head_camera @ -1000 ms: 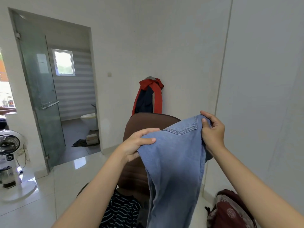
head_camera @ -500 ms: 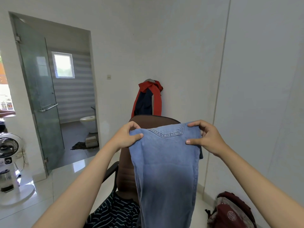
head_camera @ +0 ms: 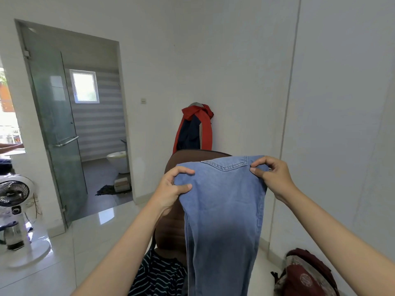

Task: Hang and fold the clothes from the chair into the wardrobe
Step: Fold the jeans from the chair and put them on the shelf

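Both hands hold the jeans [head_camera: 222,201] up by the waistband, left hand [head_camera: 171,189] and right hand [head_camera: 275,176] each pinching a corner, likely to straighten them for folding; below the fingers, a striped garment [head_camera: 158,276] waits on the chair [head_camera: 171,227].

- A second ago the left hand [head_camera: 171,192] held the jeans [head_camera: 222,214] lower than the right hand [head_camera: 274,177], so the waistband sloped; now the hands are nearly level, the waistband stretched between them.
- The denim hung bunched and twisted below the right hand; it now hangs flat and spread between both hands.
- The right hand gripped the top corner from behind; its fingertips now pinch the waistband edge from above.
- The left thumb now lies across the front of the denim.
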`<action>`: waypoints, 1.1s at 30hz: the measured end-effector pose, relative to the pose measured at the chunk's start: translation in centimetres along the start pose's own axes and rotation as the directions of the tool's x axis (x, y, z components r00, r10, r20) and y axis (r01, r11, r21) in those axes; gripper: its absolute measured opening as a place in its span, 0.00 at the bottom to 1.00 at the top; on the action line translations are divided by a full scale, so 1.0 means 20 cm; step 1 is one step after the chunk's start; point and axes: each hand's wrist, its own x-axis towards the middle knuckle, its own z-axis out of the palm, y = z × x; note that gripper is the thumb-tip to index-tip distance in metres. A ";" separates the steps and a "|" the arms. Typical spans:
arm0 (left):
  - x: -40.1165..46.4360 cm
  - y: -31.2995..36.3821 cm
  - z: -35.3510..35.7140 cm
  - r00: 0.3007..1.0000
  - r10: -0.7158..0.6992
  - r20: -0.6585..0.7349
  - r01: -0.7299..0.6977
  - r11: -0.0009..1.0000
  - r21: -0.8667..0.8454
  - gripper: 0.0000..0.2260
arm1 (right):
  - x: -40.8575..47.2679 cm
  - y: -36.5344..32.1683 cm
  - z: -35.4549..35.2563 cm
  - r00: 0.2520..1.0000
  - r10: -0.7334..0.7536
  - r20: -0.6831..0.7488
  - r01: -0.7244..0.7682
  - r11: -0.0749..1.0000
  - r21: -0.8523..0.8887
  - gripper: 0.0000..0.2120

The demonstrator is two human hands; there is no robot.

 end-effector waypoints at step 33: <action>0.11 0.18 -0.18 0.991 0.131 -0.010 -0.124 0.961 0.246 0.40 | -0.23 0.05 0.30 0.989 -0.106 0.104 0.093 0.988 0.124 0.20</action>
